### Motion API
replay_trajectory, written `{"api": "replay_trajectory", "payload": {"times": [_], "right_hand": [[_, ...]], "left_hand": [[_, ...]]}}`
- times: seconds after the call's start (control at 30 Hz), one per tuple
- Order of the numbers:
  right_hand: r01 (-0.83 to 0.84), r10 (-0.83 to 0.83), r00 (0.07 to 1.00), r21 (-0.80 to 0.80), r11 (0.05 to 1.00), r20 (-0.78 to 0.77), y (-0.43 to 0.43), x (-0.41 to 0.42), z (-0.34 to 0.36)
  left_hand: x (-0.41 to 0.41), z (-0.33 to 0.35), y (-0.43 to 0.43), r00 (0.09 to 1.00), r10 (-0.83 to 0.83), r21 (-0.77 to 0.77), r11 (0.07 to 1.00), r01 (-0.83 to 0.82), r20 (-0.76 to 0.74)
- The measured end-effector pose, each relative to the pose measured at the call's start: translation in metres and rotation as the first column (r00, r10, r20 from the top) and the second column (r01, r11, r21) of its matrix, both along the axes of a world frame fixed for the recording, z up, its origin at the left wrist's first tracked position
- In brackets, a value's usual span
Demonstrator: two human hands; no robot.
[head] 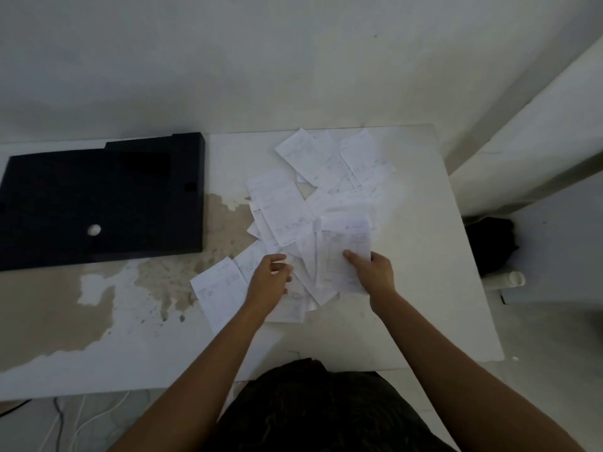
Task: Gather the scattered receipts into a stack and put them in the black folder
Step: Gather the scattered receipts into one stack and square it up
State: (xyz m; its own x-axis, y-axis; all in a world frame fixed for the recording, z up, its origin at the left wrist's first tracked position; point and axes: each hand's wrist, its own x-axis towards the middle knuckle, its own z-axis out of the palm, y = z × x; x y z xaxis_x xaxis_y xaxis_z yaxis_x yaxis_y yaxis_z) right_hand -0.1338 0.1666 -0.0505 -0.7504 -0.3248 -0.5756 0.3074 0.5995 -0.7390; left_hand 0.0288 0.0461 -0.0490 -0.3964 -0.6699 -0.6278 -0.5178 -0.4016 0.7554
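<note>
Right hand (pixel 372 272) grips a receipt sheet (pixel 339 243); left hand (pixel 270 277), grasp indeterminate, touches scattered receipts (pixel 284 210); black folder (pixel 98 197) at nine o'clock.

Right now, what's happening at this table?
A person is collecting receipts. The right hand grips a small bunch, thumb on top. The left hand rests curled on loose ones; whether it holds one is unclear. Most lie scattered on the table. The folder lies flat at left, apart from them.
</note>
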Motion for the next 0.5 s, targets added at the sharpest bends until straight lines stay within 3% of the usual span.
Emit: {"api": "replay_trajectory", "payload": {"times": [0.07,0.13,0.23,0.33,0.37,0.5], "right_hand": [[-0.110,0.144,0.953,0.140,0.984,-0.265,-0.016,-0.006,-0.017],[-0.384,0.518,0.744,0.365,0.848,-0.422,-0.027,-0.020,-0.030],[-0.661,0.861,0.400,0.553,0.508,-0.313,-0.046,-0.052,-0.029],[-0.729,0.977,0.142,0.651,0.213,-0.160,-0.060,-0.071,-0.029],[-0.722,0.985,0.092,0.672,0.166,-0.145,-0.063,-0.073,-0.030],[-0.623,0.987,0.017,0.770,0.137,-0.162,-0.070,-0.067,-0.029]], "left_hand": [[0.020,-0.004,-0.016,0.999,0.023,-0.006,1.000,-0.023,0.032],[0.037,-0.006,-0.029,0.997,0.007,-0.004,1.000,-0.006,0.075],[0.059,-0.008,-0.046,0.991,-0.032,-0.012,0.999,0.034,0.128],[0.074,-0.013,-0.057,0.986,-0.044,0.006,0.999,0.044,0.160],[0.077,-0.015,-0.059,0.983,-0.053,0.019,0.999,0.050,0.176],[0.079,-0.018,-0.060,0.973,-0.111,0.068,0.993,0.099,0.205]]}}
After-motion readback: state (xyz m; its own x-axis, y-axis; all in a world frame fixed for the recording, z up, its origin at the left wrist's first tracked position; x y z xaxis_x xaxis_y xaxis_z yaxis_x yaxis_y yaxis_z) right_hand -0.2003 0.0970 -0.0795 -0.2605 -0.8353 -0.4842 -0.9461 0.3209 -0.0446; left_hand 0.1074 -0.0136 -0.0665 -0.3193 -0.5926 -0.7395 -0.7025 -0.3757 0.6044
